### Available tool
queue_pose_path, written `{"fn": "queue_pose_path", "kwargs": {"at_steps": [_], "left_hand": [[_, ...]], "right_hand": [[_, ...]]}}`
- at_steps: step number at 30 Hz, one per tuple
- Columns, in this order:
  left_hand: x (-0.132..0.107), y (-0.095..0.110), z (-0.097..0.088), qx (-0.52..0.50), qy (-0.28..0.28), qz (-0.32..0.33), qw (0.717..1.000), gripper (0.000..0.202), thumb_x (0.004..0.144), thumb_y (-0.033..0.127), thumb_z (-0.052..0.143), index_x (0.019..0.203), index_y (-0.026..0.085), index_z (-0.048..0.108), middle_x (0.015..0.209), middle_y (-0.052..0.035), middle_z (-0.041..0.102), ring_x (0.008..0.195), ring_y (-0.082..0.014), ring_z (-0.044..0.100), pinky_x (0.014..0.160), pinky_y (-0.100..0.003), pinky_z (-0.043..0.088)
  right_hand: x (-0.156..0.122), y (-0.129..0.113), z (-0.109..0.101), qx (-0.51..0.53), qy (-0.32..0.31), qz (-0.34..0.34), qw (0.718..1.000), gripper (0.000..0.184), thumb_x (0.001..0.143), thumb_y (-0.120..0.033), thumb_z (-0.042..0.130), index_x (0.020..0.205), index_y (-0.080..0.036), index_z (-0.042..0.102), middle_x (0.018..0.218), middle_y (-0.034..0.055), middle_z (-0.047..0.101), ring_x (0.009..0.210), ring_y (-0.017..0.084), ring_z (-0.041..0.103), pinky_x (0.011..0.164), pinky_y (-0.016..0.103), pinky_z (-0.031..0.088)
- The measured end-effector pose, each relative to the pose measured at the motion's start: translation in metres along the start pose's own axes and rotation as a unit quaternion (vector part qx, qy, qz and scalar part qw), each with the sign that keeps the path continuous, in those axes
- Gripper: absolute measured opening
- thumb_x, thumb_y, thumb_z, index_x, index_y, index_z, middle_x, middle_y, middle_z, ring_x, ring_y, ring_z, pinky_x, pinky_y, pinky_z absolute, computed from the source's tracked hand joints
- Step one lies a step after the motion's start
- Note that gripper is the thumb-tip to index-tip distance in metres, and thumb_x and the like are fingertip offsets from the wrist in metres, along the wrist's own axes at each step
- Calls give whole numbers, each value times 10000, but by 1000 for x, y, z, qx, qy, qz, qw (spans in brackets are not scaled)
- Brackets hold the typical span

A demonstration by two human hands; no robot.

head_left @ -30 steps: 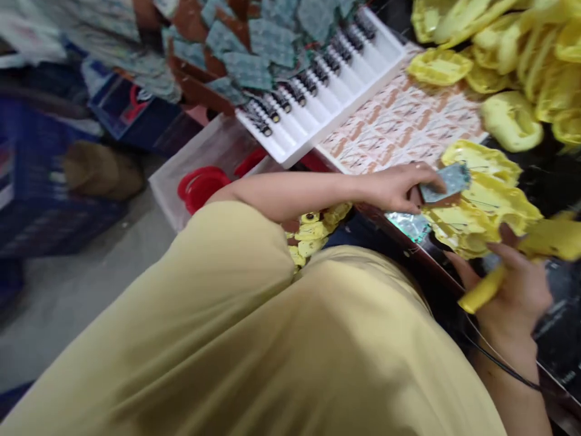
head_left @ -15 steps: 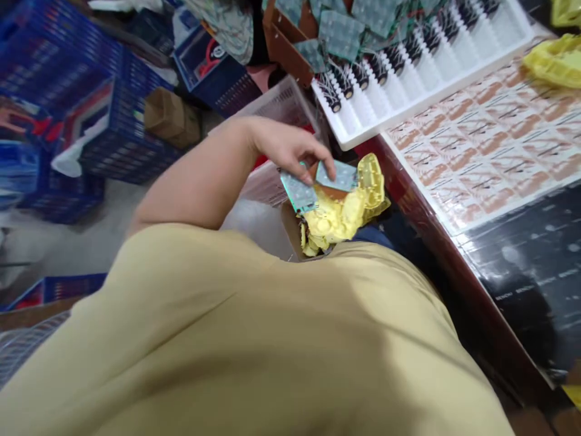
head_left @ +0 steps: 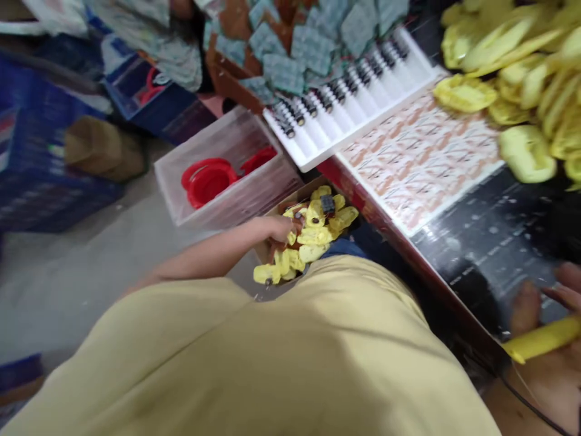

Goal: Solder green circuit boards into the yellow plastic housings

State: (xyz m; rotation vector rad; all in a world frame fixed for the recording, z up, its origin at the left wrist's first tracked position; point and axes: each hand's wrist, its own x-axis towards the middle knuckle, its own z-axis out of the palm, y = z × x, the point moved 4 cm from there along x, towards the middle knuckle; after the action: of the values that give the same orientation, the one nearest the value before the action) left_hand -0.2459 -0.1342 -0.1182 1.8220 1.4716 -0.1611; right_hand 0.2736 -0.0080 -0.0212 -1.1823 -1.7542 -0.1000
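My left hand (head_left: 282,229) reaches down into a cardboard box (head_left: 262,251) at my lap. Its fingers are blurred and partly hidden among yellow plastic shells (head_left: 314,235), so I cannot tell whether it holds any. A small dark square piece (head_left: 327,204) lies on these shells. At the right edge, my right hand (head_left: 540,375) is closed around a yellow rod-shaped tool handle (head_left: 542,339). The tool's tip is out of view.
A clear bin (head_left: 218,218) with red plastic parts (head_left: 211,181) stands beyond my left hand. A white ribbed tray (head_left: 349,106) holds dark wired cylinders, beside piled circuit boards (head_left: 313,48). More yellow shells (head_left: 526,151) heap on the black tabletop (head_left: 454,242). Blue crates (head_left: 49,163) stand left.
My left hand has gone from holding circuit boards above the box to reaching down among the shells. The view has shifted, bringing my right hand and the shell heap into sight.
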Motion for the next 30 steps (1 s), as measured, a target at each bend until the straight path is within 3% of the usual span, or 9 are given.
{"fn": "queue_pose_path", "kwargs": {"at_steps": [3, 6, 10, 14, 18, 21, 24, 27, 30], "left_hand": [[29, 80, -51, -19, -68, 152, 986, 210, 808, 410, 645, 691, 265, 742, 625, -46, 744, 571, -237, 665, 580, -344, 544], [72, 165, -111, -34, -104, 250, 962, 306, 984, 425, 559, 989, 283, 830, 931, -30, 858, 815, -197, 796, 784, -309, 626], [174, 249, -185, 162, 139, 259, 942, 461, 917, 187, 599, 1349, 213, 759, 1429, -123, 756, 1324, -314, 723, 1165, -519, 556], [259, 314, -210, 306, 220, 314, 871, 838, 796, 60, 634, 1621, 157, 528, 1802, -111, 363, 1695, -370, 299, 1350, -672, 264], [293, 368, -233, 338, 256, 338, 840, 695, 918, 61, 460, 1605, 128, 545, 1814, -89, 333, 1723, -300, 199, 1367, -611, 159], [308, 405, -248, 317, 238, 375, 838, 580, 1052, 179, 355, 1571, 239, 606, 1760, 57, 439, 1704, -261, 270, 1379, -487, 144], [333, 428, -249, 321, 156, 347, 867, 430, 1046, 242, 546, 1429, 298, 735, 1635, 51, 613, 1643, -278, 419, 1388, -505, 246], [355, 425, -247, 304, 101, 300, 899, 290, 944, 212, 706, 1191, 292, 834, 1562, 2, 676, 1632, -332, 410, 1334, -588, 386], [362, 397, -256, 270, 87, 285, 916, 260, 901, 254, 737, 1142, 252, 834, 1531, -14, 691, 1637, -390, 348, 1295, -650, 394]], "right_hand": [[5, -13, 0, 7, 40, -115, 993, 287, 785, -473, 891, 798, -280, 679, 960, 121, 832, 726, 364, 804, 767, 510, 704], [5, -15, -1, -1, 84, -154, 985, 225, 784, -318, 894, 849, -269, 684, 1009, 98, 837, 718, 330, 806, 710, 434, 694], [-5, -12, -4, 5, 88, -118, 989, 233, 797, -151, 859, 939, -251, 704, 1153, 86, 827, 876, 324, 828, 850, 456, 709], [-14, -14, -3, 0, 73, -72, 995, 252, 842, -87, 814, 1023, -232, 716, 1250, 58, 807, 977, 302, 827, 903, 457, 703], [-16, -15, -1, 6, 66, -35, 997, 255, 880, -73, 782, 1066, -229, 702, 1279, 26, 799, 1004, 272, 824, 859, 401, 698], [-16, -14, 1, 17, 56, -23, 998, 235, 887, -74, 781, 1050, -219, 694, 1275, 33, 799, 968, 260, 827, 800, 368, 691], [-16, -12, 0, 12, 53, 1, 999, 206, 882, -73, 779, 1000, -209, 678, 1248, 44, 808, 924, 270, 828, 777, 396, 689], [-17, -11, -3, 1, 61, 22, 998, 222, 870, -71, 783, 989, -214, 662, 1224, 38, 815, 923, 278, 828, 747, 394, 681], [-18, -13, -5, -7, 73, 22, 997, 247, 859, -56, 784, 995, -223, 663, 1216, 32, 818, 910, 274, 828, 722, 372, 667]]}}
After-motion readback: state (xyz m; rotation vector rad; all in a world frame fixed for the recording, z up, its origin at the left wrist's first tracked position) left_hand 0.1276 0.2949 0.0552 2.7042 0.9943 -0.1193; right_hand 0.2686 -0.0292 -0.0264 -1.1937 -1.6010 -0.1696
